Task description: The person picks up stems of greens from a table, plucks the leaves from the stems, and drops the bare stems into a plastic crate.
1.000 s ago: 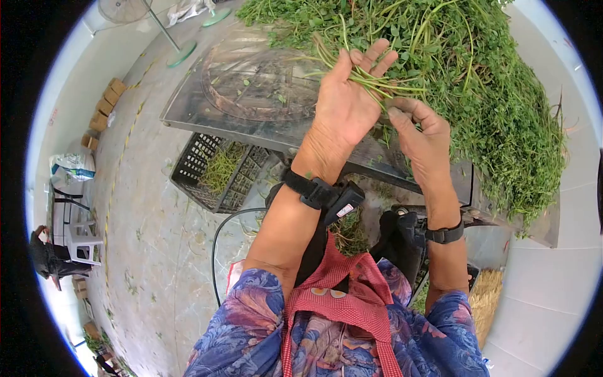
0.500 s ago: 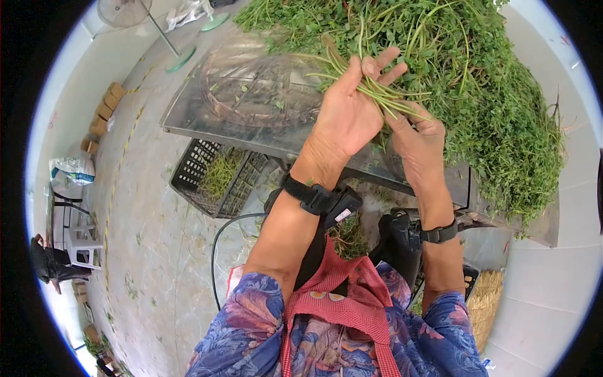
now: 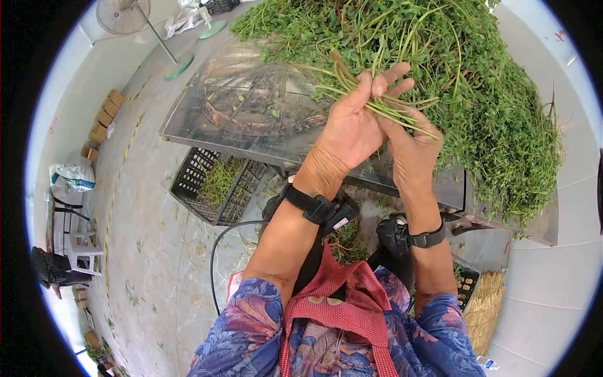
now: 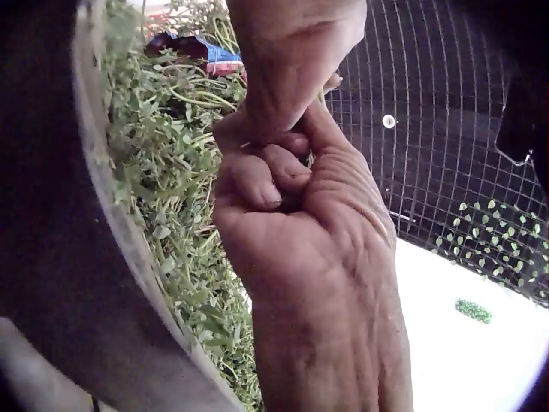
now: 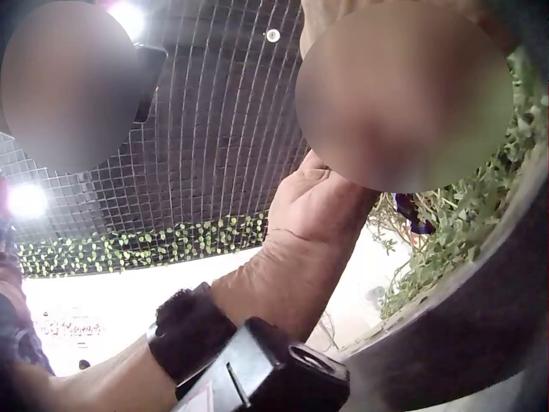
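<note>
In the head view, my left hand (image 3: 355, 132), palm up, grips a small bunch of long green stems (image 3: 402, 116) between thumb and fingers. The bunch fans out past both sides of the hand. My right hand (image 3: 414, 151) meets it from the right, its thumb and fingers pinching at the stems; its fingertips are partly hidden behind the bunch. The left wrist view has the left hand's curled fingers (image 4: 266, 184) with the right hand overlapping them from above. A blurred patch covers the meeting point in the right wrist view. Beyond both hands lies a big heap of leafy greens (image 3: 496, 107).
The heap covers much of the dark table (image 3: 245, 135), whose near edge runs below my hands. On the floor stands a black crate (image 3: 188, 185) with cut stems inside. A standing fan (image 3: 179, 66) is at the back left, a white stool (image 3: 85, 251) farther left.
Both hands have come slightly nearer my body in the head view. The right hand has shifted left, in close against the left hand and the stems, which stay in the left hand.
</note>
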`<control>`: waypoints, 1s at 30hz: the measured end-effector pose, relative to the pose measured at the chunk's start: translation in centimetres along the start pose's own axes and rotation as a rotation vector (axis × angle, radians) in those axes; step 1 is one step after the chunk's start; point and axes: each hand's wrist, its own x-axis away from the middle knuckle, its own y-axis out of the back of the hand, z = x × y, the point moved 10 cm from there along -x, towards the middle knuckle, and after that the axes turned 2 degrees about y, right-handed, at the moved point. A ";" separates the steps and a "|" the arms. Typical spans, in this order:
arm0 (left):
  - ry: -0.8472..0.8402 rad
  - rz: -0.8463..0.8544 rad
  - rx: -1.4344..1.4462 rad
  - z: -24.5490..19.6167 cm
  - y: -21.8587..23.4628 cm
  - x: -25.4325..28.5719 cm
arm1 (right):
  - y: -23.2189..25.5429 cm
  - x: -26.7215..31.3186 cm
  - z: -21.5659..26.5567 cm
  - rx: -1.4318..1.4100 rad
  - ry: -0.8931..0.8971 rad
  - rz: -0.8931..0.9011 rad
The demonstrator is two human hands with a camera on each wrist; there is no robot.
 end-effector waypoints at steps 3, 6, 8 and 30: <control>-0.025 0.011 -0.007 -0.3 0.5 -0.3 | 0.8 0.0 -0.1 -0.009 0.025 -0.050; -0.052 0.014 -0.043 -1.4 1.1 -0.3 | 4.0 -0.3 -0.6 0.141 -0.019 -0.199; -0.061 -0.032 -0.074 -1.9 1.3 -0.2 | 5.5 -0.7 0.4 0.065 -0.024 -0.237; 0.284 0.026 0.085 1.8 -0.4 0.7 | 0.9 -5.2 1.1 -0.224 -0.184 0.279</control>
